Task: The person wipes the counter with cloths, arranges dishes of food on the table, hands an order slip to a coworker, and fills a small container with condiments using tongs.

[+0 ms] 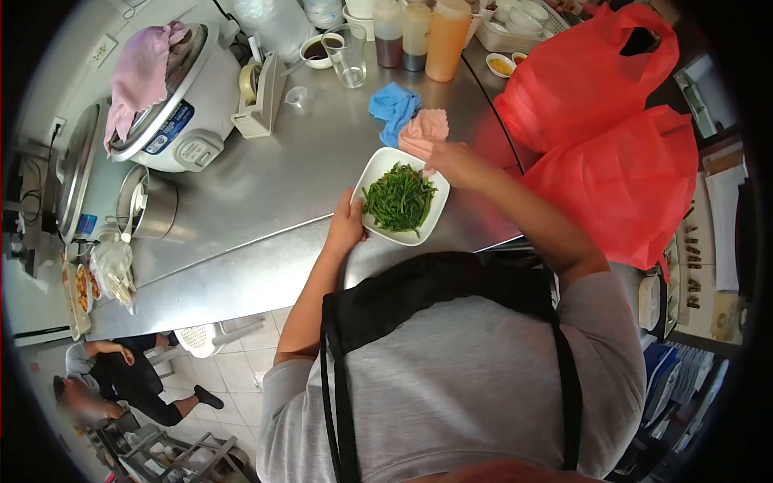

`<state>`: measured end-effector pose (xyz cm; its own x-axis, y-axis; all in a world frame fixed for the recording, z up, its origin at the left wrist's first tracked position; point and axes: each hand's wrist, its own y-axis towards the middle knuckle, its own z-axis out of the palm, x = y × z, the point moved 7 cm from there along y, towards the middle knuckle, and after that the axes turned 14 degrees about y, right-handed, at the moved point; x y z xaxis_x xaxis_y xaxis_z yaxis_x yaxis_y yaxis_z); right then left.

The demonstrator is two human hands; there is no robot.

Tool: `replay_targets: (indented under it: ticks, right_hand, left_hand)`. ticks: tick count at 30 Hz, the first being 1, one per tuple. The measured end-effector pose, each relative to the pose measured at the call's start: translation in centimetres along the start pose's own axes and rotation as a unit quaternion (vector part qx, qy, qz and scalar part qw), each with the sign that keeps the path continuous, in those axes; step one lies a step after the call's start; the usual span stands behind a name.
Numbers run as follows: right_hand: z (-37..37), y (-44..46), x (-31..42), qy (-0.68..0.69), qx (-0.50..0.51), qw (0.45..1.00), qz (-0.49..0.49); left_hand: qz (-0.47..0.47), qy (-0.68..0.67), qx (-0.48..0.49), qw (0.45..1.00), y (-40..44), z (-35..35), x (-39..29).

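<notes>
The white dish (373,171) is at the near part of the steel bench (282,185), in front of the apron; whether it rests on the surface or is slightly raised cannot be told. It carries a mound of cooked greens (398,200). The left grip (346,224) is closed on the left rim. The right grip (452,163) is closed on the pink cloth (424,127) at the upper right rim; the fingertips are partly hidden. The blue cloth (393,105) lies beside the pink one. Caution: uneven pressure from the cloth side may tilt or turn the dish, since the left grip appears to hold one edge only. A trailing cloth fold may touch the greens and contaminate them or drag stems over the rim. Moisture on the rim, if present, may cause slipping. A wide right elbow movement may strike the red bags (592,97).
</notes>
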<state>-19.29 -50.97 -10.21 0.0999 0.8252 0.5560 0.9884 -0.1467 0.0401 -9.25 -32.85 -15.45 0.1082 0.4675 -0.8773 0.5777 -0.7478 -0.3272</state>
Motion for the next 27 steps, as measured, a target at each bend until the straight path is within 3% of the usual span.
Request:
replay_targets:
  ticks: [1,4,7,9,10,12,13,14,16,17,19,21,23,24,27]
  right_hand:
    - [0.0,-0.7,0.0,0.008,-0.007,1.000,-0.024]
    - [-0.3,-2.0,-3.2,0.197,0.078,0.977,0.019]
    - [-3.4,-2.0,-6.7,0.025,-0.054,0.987,0.151]
    - [-1.9,0.3,-4.4,-0.092,-0.120,0.984,-0.092]
    - [-1.6,1.4,-3.2,-0.161,-0.156,0.952,-0.207]
    - [-0.3,4.1,-2.6,-0.151,-0.073,0.984,-0.065]
    - [0.7,3.3,-3.7,0.026,-0.217,0.971,-0.093]
    - [0.6,1.7,-1.2,-0.112,-0.239,0.956,-0.129]
    - [1.8,0.2,-2.2,0.009,-0.255,0.963,-0.088]
    - [2.4,-0.3,-2.7,0.156,-0.234,0.958,-0.050]
    - [4.1,-1.2,-2.5,0.445,-0.155,0.882,0.018]
    - [3.8,-1.8,-2.1,0.730,-0.217,0.644,0.068]
    - [3.5,-2.1,0.7,0.882,-0.208,0.420,0.044]
    - [1.5,-1.4,1.9,0.919,-0.188,0.347,-0.011]
    - [-1.0,0.4,4.0,0.948,-0.063,0.309,-0.048]
  left_hand:
    - [-0.003,-0.001,-0.003,1.000,-0.2,0.0,-0.1]
    - [-0.001,-0.020,-0.006,1.000,-0.5,0.1,-0.2]
    - [0.001,-0.050,0.000,0.999,-1.2,-0.1,0.0]
    - [0.021,-0.041,-0.012,0.999,-1.3,-0.4,0.9]
    - [0.014,-0.042,-0.015,0.999,-1.6,-0.6,0.9]
    - [0.016,-0.064,-0.033,0.997,-1.5,-0.6,1.7]
    - [0.014,-0.073,-0.022,0.997,-1.8,-0.5,0.9]
    - [0.010,-0.087,-0.020,0.996,-2.3,-0.7,0.4]
    - [-0.013,-0.117,-0.057,0.991,-2.7,-1.2,0.8]
    - [-0.024,-0.121,-0.057,0.991,-3.0,-1.4,-0.1]
    - [-0.031,-0.121,-0.057,0.991,-3.2,-2.0,-0.7]
    - [-0.024,-0.119,-0.058,0.991,-2.7,-2.3,-1.5]
    - [0.003,-0.071,-0.051,0.996,-2.7,-1.9,-3.1]
    - [0.007,-0.048,-0.023,0.999,-2.9,-1.5,-4.3]
    - [-0.005,-0.048,0.015,0.999,-3.3,-0.8,-7.2]
